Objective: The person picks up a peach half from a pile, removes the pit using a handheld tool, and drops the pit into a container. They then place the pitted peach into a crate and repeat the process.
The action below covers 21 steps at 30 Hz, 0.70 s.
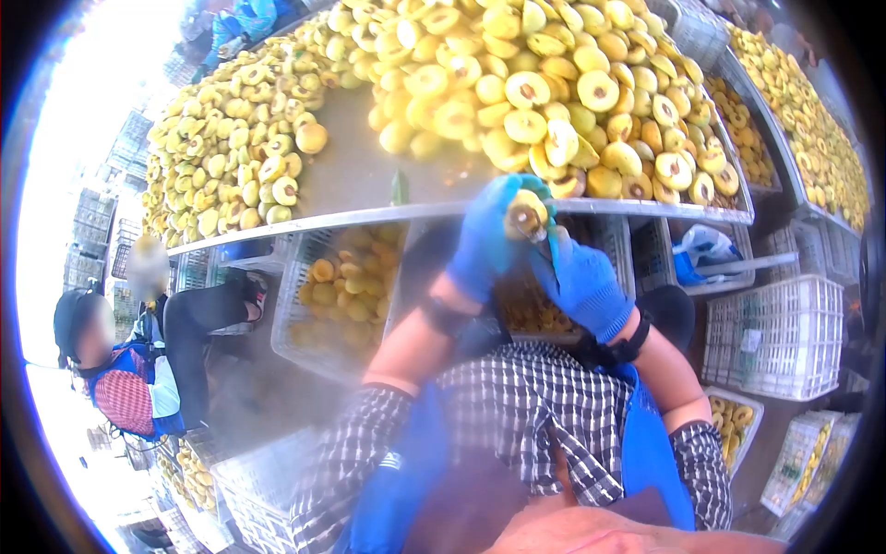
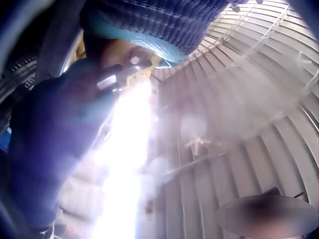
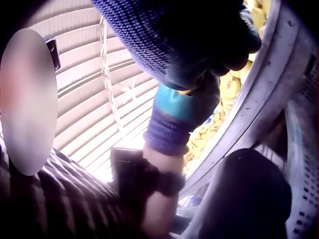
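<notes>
A blue-and-teal glove covers my left hand, whose fingers curl round a yellow fruit with a brown centre, above the table's near edge. My right hand, also gloved, comes in from the right, its fingertips at the fruit. In the left wrist view, a small shiny metal tool lies at the fingers of the right hand, beside the fruit under the left hand. The right wrist view shows the right hand over the left hand; its fingers hide the fruit and tool.
Cut yellow fruit is heaped on the metal-edged table, with a green leaf near the rim. Below stand crates of fruit. A white crate is at the right; a seated person is at the left.
</notes>
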Motion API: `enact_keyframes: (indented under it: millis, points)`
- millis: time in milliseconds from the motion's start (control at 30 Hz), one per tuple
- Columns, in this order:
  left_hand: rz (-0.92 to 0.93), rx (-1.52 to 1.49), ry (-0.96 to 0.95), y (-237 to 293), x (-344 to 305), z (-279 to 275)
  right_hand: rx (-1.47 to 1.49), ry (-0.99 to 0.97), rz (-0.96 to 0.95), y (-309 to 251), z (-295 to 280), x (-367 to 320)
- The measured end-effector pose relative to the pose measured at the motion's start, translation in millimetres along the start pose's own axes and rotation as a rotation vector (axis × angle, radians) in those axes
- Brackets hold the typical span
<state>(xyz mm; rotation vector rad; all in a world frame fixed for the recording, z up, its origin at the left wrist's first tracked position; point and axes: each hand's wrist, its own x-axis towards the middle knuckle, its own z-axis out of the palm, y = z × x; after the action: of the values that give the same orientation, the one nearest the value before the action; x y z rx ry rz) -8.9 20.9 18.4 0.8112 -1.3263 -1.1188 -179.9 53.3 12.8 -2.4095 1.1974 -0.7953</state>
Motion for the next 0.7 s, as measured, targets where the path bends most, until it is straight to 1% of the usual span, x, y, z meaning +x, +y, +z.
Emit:
enact_keyframes:
  millis: [33,67,100,133,167,200,233,267,333,367,400,433,467,500,533,600,667,700]
  points:
    - [0.109,0.126,0.026,-4.0,1.0,0.5,0.108,-0.01,0.08,-5.7,-0.7,-1.7]
    - [0.213,0.25,0.065,-7.6,1.5,1.3,0.204,0.077,0.033,-2.2,9.2,-4.0]
    - [0.107,0.06,0.145,-13.2,0.3,5.5,0.309,0.16,-0.019,2.3,20.3,-6.5]
    - [0.02,-0.14,0.242,-19.0,-0.9,9.7,0.373,0.144,0.014,2.5,21.6,-6.9]
    - [0.016,-0.217,0.273,-22.3,-1.7,12.6,0.436,0.121,0.052,5.0,21.4,-7.0]
    - [-0.023,-0.336,0.237,-21.5,-1.6,13.8,0.352,0.074,0.013,8.7,15.5,-6.5]
    - [-0.01,-0.297,0.178,-28.9,-1.8,9.1,0.261,0.031,-0.019,13.3,5.5,-6.5]
    - [-0.076,-0.35,0.129,-24.8,-0.3,6.3,0.17,-0.01,-0.043,18.9,0.1,-6.7]
    - [-0.211,-0.456,0.049,-20.7,2.8,2.8,0.243,0.028,-0.113,32.6,0.0,-6.3]
    - [-0.222,-0.431,0.043,-19.9,3.1,2.0,0.278,0.043,-0.148,34.6,1.0,-4.9]
    - [-0.234,-0.408,0.039,-18.6,3.2,1.7,0.331,0.018,-0.08,33.9,-1.6,-5.3]
    - [-0.246,-0.387,0.038,-17.9,1.9,3.2,0.296,0.069,-0.056,32.1,-0.9,-4.3]
    - [-0.226,-0.477,0.097,-26.8,3.2,8.1,0.262,0.121,-0.032,29.4,0.7,-3.4]
    - [-0.175,-0.46,0.153,-34.6,2.5,13.0,0.229,0.174,-0.006,26.3,2.4,-2.8]
    - [-0.127,-0.443,0.208,-31.5,1.6,19.6,0.164,0.206,-0.006,21.9,3.7,-2.9]
    - [-0.058,-0.378,0.307,-35.9,0.3,27.8,0.099,0.179,-0.063,20.3,10.2,-7.6]
    - [-0.076,-0.324,0.28,-34.7,-2.6,27.8,0.108,0.18,-0.167,25.5,19.6,-13.1]
    - [-0.081,-0.297,0.272,-33.8,-2.8,27.3,0.149,0.197,-0.249,37.8,26.4,-13.4]
